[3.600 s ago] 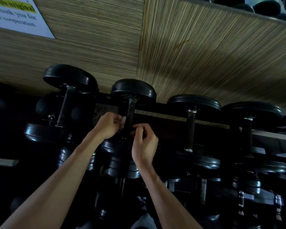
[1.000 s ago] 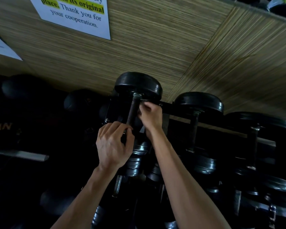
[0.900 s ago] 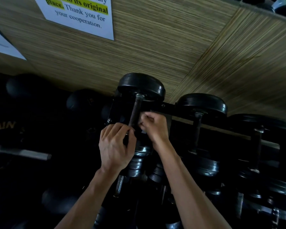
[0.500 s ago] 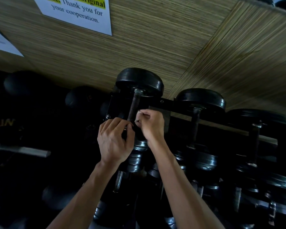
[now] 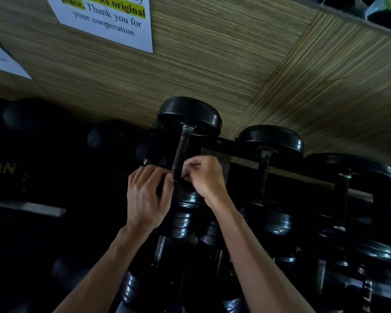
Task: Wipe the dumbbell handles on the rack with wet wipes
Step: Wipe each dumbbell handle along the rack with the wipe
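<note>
On the top rack [image 5: 226, 144], we see a black dumbbell [image 5: 187, 116] with a dark, worn handle [image 5: 180, 152]. Our left hand [image 5: 145, 199] and right hand [image 5: 204, 177] grip its lower end, fingers curled from either side.

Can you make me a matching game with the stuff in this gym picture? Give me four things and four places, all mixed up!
Things:
1. white sign
2. left hand
3. right hand
4. grey bar

Places:
A. at the left edge, lying sideways in the dark
B. on the wooden wall, top left
C. right side of the dumbbell handle
D. left side of the dumbbell handle

Pairs: 1-B, 2-D, 3-C, 4-A
</note>
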The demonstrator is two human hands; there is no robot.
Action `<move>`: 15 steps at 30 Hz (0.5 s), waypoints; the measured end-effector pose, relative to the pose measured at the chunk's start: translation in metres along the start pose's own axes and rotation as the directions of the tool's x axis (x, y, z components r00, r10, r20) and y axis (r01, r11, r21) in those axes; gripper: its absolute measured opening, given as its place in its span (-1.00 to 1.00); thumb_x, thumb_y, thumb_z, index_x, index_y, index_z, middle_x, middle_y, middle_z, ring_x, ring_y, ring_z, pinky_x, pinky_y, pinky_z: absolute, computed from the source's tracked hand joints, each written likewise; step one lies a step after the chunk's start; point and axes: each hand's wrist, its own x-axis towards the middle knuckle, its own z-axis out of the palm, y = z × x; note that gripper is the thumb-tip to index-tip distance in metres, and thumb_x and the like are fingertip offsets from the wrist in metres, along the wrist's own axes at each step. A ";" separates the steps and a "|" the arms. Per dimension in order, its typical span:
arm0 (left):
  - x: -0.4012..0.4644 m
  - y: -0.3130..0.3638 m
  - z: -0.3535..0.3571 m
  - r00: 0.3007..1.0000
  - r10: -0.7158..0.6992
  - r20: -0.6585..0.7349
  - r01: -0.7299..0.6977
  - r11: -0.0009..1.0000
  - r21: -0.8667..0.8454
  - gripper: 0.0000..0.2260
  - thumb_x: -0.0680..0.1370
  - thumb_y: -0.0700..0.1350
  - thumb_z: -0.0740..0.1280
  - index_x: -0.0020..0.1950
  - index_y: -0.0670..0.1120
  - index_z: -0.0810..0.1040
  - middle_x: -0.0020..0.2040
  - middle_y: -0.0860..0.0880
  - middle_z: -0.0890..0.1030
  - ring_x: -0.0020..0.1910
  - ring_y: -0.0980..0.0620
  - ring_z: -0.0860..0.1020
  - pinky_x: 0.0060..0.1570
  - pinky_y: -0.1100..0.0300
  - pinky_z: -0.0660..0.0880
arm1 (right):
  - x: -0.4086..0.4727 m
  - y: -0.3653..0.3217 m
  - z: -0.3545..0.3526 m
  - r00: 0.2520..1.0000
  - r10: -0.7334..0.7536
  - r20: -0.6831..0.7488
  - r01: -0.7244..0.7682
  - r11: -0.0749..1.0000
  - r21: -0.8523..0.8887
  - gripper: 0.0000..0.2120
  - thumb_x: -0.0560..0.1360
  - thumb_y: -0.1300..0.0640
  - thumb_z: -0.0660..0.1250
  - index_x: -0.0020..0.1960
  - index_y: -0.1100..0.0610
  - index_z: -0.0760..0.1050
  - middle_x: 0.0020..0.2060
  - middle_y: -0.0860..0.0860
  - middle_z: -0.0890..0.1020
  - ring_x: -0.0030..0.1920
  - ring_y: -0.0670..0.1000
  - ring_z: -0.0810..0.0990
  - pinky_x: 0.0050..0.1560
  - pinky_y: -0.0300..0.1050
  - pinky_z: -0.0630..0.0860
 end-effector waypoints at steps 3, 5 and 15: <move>0.001 0.000 0.003 0.999 -0.010 -0.044 0.008 0.999 -0.031 -0.66 0.65 0.01 0.08 -0.12 -0.08 0.58 -0.19 0.07 0.55 -0.17 0.09 0.48 0.02 0.20 0.31 | 0.000 0.003 0.002 1.000 -0.025 -0.007 0.024 0.997 -0.070 -0.75 0.56 0.29 0.32 -0.29 0.30 0.58 -0.36 0.13 0.67 -0.32 0.06 0.67 -0.19 0.12 0.69; 0.003 0.000 0.004 0.998 -0.010 -0.055 0.009 0.999 -0.033 -0.65 0.65 -0.01 0.08 -0.13 -0.09 0.58 -0.20 0.06 0.55 -0.19 0.08 0.47 0.00 0.19 0.32 | 0.007 0.002 0.008 0.999 -0.010 -0.043 0.006 0.996 -0.085 -0.74 0.53 0.29 0.31 -0.31 0.39 0.48 -0.43 0.18 0.58 -0.40 0.10 0.57 -0.30 0.21 0.60; 0.002 -0.001 0.007 0.997 -0.029 -0.070 0.027 0.999 -0.033 -0.65 0.64 0.01 0.08 -0.15 -0.10 0.57 -0.21 0.04 0.53 -0.21 0.06 0.45 -0.03 0.14 0.34 | 0.013 0.000 0.011 0.999 0.046 -0.026 -0.048 0.995 -0.090 -0.69 0.50 0.34 0.31 -0.41 0.20 0.44 -0.41 0.11 0.56 -0.35 0.09 0.59 -0.23 0.31 0.63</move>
